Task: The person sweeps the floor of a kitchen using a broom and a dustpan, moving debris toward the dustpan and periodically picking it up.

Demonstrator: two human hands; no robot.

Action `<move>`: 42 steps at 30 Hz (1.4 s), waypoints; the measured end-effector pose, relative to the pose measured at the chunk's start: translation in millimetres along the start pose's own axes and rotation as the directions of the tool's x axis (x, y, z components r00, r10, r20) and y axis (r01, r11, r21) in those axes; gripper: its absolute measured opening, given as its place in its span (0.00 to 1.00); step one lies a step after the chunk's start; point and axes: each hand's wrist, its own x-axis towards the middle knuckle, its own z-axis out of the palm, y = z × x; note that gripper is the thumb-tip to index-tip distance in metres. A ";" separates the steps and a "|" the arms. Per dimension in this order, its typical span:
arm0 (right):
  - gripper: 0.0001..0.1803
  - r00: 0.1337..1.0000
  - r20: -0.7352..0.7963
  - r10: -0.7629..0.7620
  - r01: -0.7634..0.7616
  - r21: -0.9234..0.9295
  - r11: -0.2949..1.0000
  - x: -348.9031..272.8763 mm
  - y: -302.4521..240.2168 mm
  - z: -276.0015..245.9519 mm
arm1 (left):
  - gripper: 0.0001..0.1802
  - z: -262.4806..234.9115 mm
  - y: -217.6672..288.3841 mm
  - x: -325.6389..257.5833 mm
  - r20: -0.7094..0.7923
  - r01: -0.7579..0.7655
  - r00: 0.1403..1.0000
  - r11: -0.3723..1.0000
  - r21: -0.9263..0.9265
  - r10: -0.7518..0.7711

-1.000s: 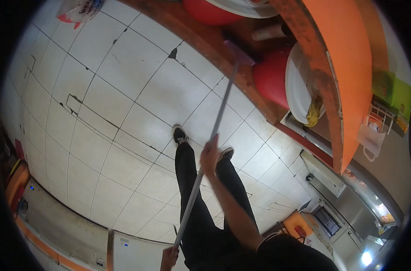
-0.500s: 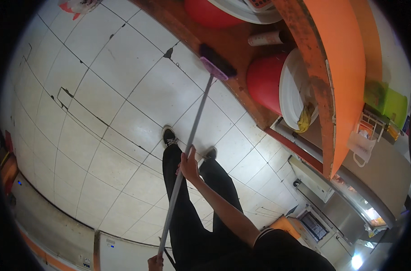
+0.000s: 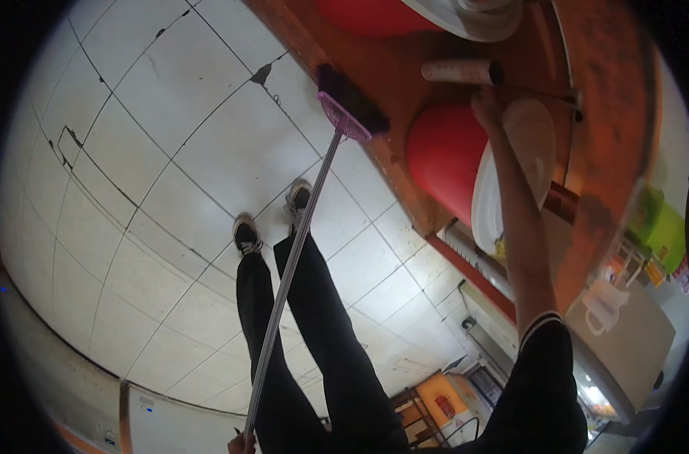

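Note:
A broom slants across the view, its grey handle (image 3: 291, 265) running down to the lower edge and its purple head (image 3: 352, 110) with dark bristles at the base of the orange-brown shelf. My left hand (image 3: 241, 443) is closed round the handle's upper end, partly cut off by the lower edge. With the arm stretched out over the shelf, my right hand (image 3: 487, 106) is close to a pale printed cylinder (image 3: 462, 72) lying on its side. Its fingers are dim and blurred, so touch is unclear. Just below is a red bucket (image 3: 444, 155) with a white lid (image 3: 490, 212).
Another red bucket (image 3: 375, 15) stands at the top. The shelf's orange-brown edge (image 3: 378, 170) runs beside the white tiled floor (image 3: 178, 250). A green container (image 3: 659, 227) and a white handled item (image 3: 606, 306) are at the right. My feet stand near the broom handle.
My right hand has let go of the broom handle and reached up and right over the shelf. My feet have shifted, and the left hand still holds the broom.

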 end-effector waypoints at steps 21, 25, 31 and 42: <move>0.12 0.955 -0.287 0.070 0.050 0.389 0.920 -175.1 -141.4 41.4 | 0.24 86.0 34.4 -17.6 -0.343 0.160 0.931 0.985 0.065 -0.129; 0.10 0.972 -0.212 0.103 -0.034 0.305 0.952 -277.3 -144.9 15.5 | 0.30 73.8 50.0 -24.7 -0.457 0.011 0.886 0.983 0.184 0.076; 0.13 0.937 -0.048 0.346 -0.317 0.299 0.900 -402.9 -78.6 -3.1 | 0.29 59.4 23.3 -32.2 -0.527 0.148 0.849 0.945 0.293 0.030; 0.23 0.586 0.065 0.807 -0.773 0.343 0.534 -451.9 209.4 80.6 | 0.28 69.9 67.7 -31.3 -0.456 0.192 0.873 0.981 -0.001 -0.171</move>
